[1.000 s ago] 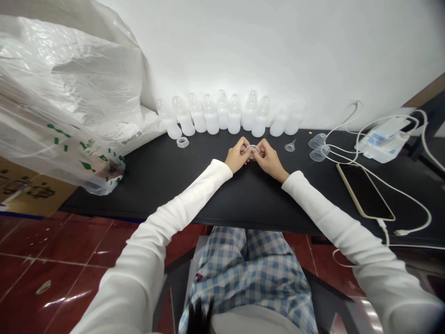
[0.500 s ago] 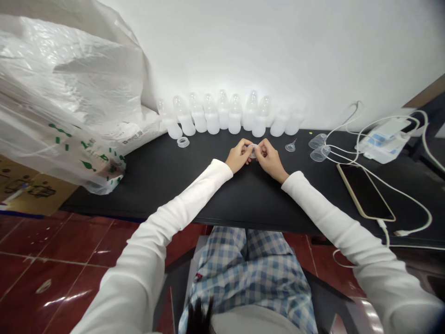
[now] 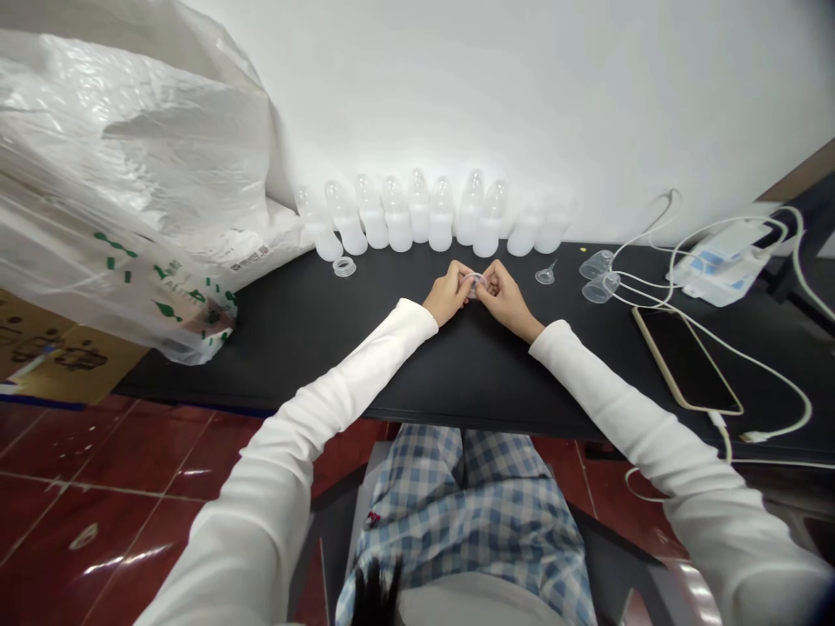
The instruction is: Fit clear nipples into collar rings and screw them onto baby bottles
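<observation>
My left hand [image 3: 449, 294] and my right hand [image 3: 504, 297] meet over the black table [image 3: 293, 339], both pinching one small clear plastic ring [image 3: 473, 283] between their fingertips. The ring is mostly hidden by my fingers. Behind my hands a row of several white baby bottles [image 3: 417, 217] stands along the wall. A loose clear ring [image 3: 344, 267] lies to the left of my hands, and a small clear teat [image 3: 545, 275] lies to the right.
A big plastic bag [image 3: 123, 174] fills the table's left end. On the right lie two clear caps [image 3: 597, 276], a phone [image 3: 684, 358] on a white cable [image 3: 776, 382], and a white charger block [image 3: 721, 261]. Red tiled floor shows below the table edge.
My fingers have shifted slightly on the clear ring, turning it between both hands. Nothing else on the table has moved.
</observation>
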Available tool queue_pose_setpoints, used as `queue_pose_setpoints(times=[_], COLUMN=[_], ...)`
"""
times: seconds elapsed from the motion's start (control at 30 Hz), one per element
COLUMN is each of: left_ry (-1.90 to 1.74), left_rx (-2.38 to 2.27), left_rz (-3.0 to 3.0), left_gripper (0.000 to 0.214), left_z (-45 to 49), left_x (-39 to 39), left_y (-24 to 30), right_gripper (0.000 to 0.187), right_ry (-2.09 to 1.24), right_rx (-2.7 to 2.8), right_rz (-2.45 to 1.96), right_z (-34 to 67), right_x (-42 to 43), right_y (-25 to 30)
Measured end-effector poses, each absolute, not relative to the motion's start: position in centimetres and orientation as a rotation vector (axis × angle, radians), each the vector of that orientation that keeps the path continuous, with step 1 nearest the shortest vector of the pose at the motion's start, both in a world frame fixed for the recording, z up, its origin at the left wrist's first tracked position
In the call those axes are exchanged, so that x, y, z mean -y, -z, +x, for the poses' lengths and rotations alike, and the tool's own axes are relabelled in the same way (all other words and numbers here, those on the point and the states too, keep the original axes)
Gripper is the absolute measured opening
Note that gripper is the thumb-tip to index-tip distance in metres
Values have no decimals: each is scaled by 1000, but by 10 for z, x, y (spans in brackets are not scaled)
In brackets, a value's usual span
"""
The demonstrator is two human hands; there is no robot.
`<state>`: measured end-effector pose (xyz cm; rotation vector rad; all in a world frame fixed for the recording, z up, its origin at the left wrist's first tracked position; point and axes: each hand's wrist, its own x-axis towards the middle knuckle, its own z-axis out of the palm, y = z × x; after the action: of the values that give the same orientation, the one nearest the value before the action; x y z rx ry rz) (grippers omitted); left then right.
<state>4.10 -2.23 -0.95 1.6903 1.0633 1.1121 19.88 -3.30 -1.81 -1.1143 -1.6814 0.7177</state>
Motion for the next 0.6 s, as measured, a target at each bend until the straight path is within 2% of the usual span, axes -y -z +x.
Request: queue_pose_setpoints(times=[0.27, 0.6], left_ry=[-1119, -1118], left_rx=[-1045, -1035], left_rz=[1810, 1654], left_gripper=[14, 4], left_z=[39, 40], left_x=[19, 18], left_y=[15, 13], right_gripper=[28, 44], right_ry=[-698, -790], right_rx=[1703, 1627], right_rz=[-1145, -1147], right_z=[200, 199], right_x=[36, 33], right_y=[15, 17])
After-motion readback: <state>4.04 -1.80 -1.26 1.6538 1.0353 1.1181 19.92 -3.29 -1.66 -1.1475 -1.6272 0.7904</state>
